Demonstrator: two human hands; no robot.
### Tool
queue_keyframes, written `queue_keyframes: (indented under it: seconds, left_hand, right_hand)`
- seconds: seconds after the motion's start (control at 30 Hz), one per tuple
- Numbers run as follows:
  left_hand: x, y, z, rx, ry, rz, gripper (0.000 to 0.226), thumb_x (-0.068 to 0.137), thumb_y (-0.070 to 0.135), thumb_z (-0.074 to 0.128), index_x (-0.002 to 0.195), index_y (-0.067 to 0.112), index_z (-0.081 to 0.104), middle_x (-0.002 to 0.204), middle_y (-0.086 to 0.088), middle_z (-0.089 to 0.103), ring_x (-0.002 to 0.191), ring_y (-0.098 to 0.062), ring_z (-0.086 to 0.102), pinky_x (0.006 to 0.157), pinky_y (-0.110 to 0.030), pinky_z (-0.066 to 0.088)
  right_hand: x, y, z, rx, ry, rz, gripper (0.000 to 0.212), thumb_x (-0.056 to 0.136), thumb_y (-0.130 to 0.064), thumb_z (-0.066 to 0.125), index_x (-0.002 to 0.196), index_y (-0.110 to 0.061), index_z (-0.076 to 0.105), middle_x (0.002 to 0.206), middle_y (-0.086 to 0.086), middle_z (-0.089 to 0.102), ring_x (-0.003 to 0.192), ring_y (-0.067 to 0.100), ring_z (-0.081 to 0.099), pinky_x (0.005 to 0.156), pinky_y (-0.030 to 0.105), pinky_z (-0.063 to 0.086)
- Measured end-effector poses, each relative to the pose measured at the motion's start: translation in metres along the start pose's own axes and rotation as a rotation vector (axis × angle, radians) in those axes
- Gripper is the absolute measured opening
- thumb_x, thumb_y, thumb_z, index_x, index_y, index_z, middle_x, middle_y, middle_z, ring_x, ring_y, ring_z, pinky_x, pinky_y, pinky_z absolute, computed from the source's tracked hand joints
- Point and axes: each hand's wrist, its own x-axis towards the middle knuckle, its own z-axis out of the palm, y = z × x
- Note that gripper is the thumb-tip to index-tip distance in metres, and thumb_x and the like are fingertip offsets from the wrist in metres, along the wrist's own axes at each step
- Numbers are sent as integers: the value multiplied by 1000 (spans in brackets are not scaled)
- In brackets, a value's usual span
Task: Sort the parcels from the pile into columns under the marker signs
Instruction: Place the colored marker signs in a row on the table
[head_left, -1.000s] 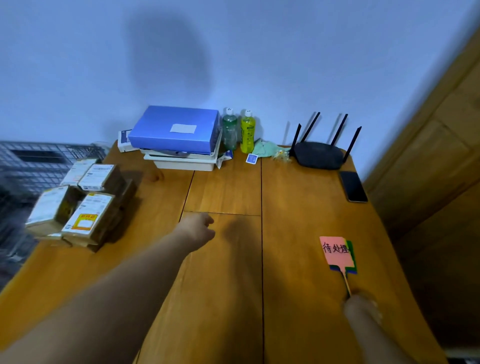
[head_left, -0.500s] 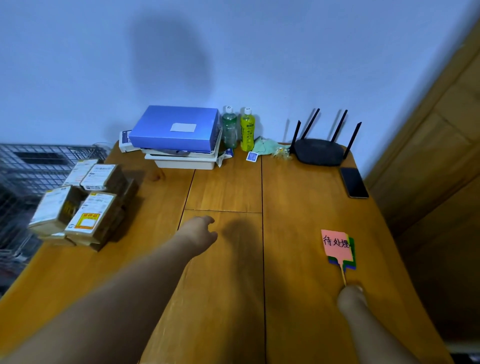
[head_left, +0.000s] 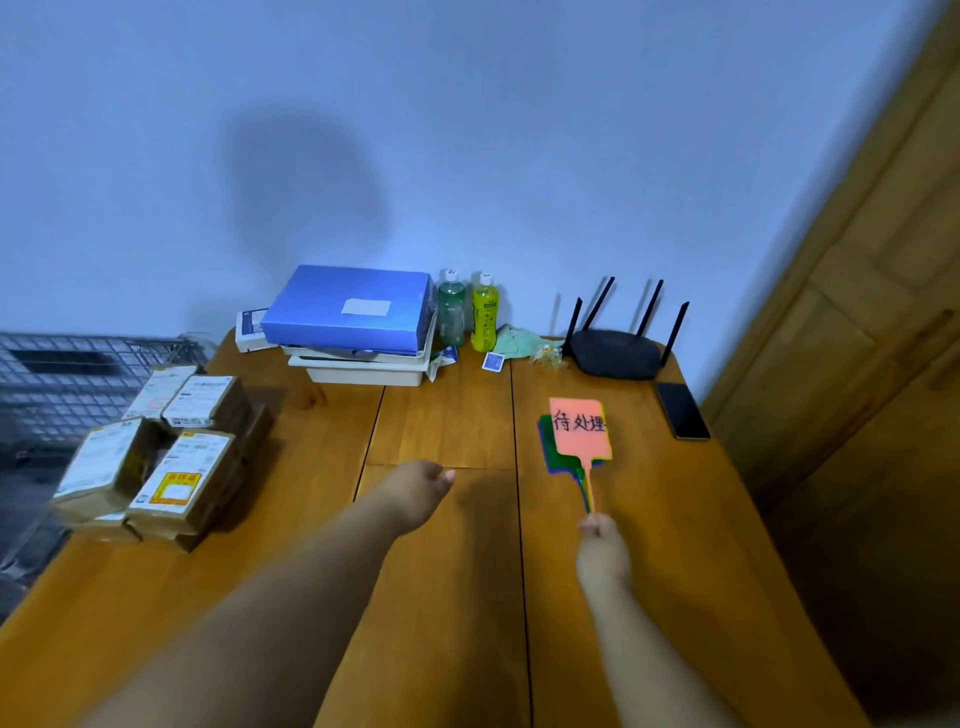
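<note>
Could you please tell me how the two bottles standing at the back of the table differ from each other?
The left bottle is green and looks darker and see-through, while the right bottle is bright yellow-green. The right bottle carries a small green label on its front; the left bottle shows no clear label. Both stand upright side by side against the wall, have white caps, and look about the same height.
</note>
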Motion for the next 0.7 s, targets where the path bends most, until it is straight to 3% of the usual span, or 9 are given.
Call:
queue_keyframes:
  seconds: [0.07,0.13,0.27,0.37,0.47,0.53,0.63,0.7]
  left_hand:
    - [-2,7,-6,-117,-14,26,54,99,46,39,143,14,42,147,-12,44,136,-30,40,107,-41,34]
    - [-2,12,-15,-219,-20,56,55,98,49,41,141,16,45,144,-9,48,135,-28,41,107,-42,34]
    - [-2,17,-33,-516,-52,146,44,94,47,52,123,15,62,123,-1,66,125,-19,52,105,-40,38]
    - [-7,21,-46,-707,-41,210,23,96,31,55,104,13,68,103,-1,71,99,-13,62,82,-27,46]
    - [-12,18,-56,-939,-53,223,14,97,17,54,102,10,65,98,-6,73,80,-8,69,66,-21,52]
    - [-14,10,-63,-1028,-78,236,16,98,15,51,101,7,65,96,-9,74,86,-13,70,72,-27,56]
    - [-17,-1,-70,-1106,-90,267,23,100,17,46,101,4,64,94,-12,74,92,-22,69,93,-42,50]
    - [-19,-7,-73,-1111,-86,276,24,100,18,45,98,3,63,89,-12,74,89,-21,70,94,-44,47]
  right_hand:
    - [-20,-37,8,64,-33,-89,21,103,-18,39,92,-16,56,86,8,60,75,27,53,56,28,32]
    - [-43,-77,21,111,-83,-197,23,103,-22,38,88,-19,55,76,-2,54,73,23,51,58,30,32]
    - [-77,-120,44,192,-208,-331,23,103,-24,39,90,-21,58,76,-6,55,71,15,51,60,26,36]
    - [-100,-141,56,239,-297,-395,23,104,-24,39,108,-21,61,90,-8,62,79,4,55,62,13,38]
    - [-118,-155,66,261,-358,-405,30,104,-23,39,127,-20,58,113,-4,64,98,10,57,71,15,41]
    - [-126,-159,72,265,-373,-381,32,104,-24,40,131,-21,57,116,-3,64,103,11,58,74,19,41]
    - [-134,-161,82,296,-403,-363,27,103,-25,41,123,-26,59,110,-2,67,102,14,61,71,18,43]
    - [-140,-164,82,269,-406,-394,25,103,-25,42,114,-20,64,101,0,68,94,16,61,68,19,42]
